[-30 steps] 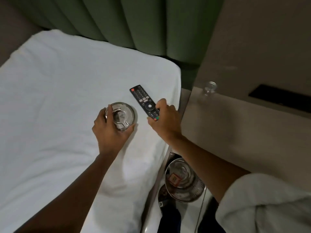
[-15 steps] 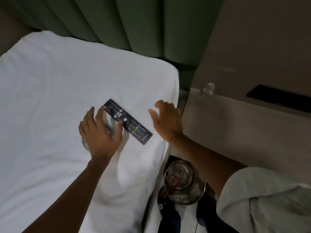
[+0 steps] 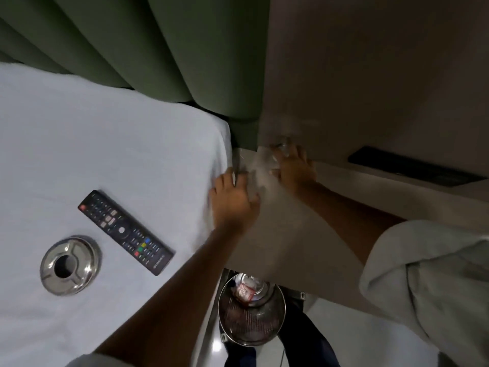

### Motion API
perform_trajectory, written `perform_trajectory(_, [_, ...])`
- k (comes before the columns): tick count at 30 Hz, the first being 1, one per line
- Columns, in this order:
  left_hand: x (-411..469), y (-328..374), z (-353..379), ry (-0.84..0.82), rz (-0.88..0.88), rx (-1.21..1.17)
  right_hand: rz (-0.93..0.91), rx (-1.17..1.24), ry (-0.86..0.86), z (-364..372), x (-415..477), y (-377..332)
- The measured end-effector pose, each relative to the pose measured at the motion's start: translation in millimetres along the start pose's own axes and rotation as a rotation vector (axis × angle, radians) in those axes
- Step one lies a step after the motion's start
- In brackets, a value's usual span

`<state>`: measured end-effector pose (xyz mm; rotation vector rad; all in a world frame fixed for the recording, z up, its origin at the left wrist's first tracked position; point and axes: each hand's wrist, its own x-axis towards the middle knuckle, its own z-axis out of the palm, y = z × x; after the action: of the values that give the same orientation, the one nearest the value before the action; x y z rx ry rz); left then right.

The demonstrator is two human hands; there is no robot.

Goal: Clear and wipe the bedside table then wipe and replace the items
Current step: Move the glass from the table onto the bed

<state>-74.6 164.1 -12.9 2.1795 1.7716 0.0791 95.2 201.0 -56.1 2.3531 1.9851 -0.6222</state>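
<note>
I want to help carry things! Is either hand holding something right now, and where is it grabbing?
Left hand holds nothing. Right hand reaches a small glass at the bedside table's back corner; blur hides any grip.

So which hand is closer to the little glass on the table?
Right. The right hand has its fingertips at the glass; the left hand is farther away, at the table's bed-side edge.

head cam | looks steeply down | near bedside table (image 3: 277, 229)
</note>
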Motion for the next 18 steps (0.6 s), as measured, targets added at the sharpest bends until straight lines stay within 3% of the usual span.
perform_trajectory(3, [4.6,6.5,17.7,-0.161,-0.007,-0.089,-0.005,-0.003,-0.076,9.9,18.9,7.4])
perform_trajectory(10, [-4.1,-0.8,36.3,-0.358,0.015,-0.145,-0.044,0.073,0.067,21.2,-8.6,11.6])
perform_trajectory(14, [-14.7,-1.8,32.4,-0.301,0.081,-0.187,0.032,0.386,0.181,9.0,-43.9,2.5])
perform_trajectory(18, [-21.6,-5.1,8.8,-0.070,0.124,-0.167,-0.037,0.666,0.316,-32.5,-58.6,-23.1])
